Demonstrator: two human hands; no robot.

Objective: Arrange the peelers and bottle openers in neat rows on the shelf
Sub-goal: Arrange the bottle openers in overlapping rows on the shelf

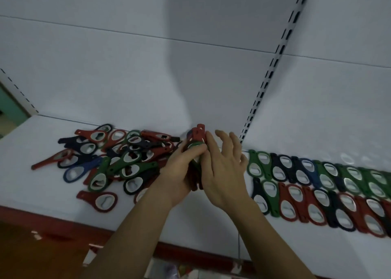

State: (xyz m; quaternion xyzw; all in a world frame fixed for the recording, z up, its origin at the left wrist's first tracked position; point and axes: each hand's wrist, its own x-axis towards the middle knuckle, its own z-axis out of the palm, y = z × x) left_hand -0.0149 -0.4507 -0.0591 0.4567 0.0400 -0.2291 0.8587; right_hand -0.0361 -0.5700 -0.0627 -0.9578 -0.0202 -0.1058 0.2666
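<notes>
Several red and green plastic bottle openers are sitting bunched left of slotted white upright, long axis pointing away from you. Your left hand is clamping bunch, fingers curled; right hand is steadying it, fingers splayed. Finished rows are lying right of upright, nearer right hand.

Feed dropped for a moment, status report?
Left grip holds stack of openers, right grip open against it. Loose pile left, two rows right. Nothing blocking.

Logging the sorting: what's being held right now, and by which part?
A stack of openers, gripped round its middle by the left hand; the right hand rests against it with fingers mostly straight.
</notes>
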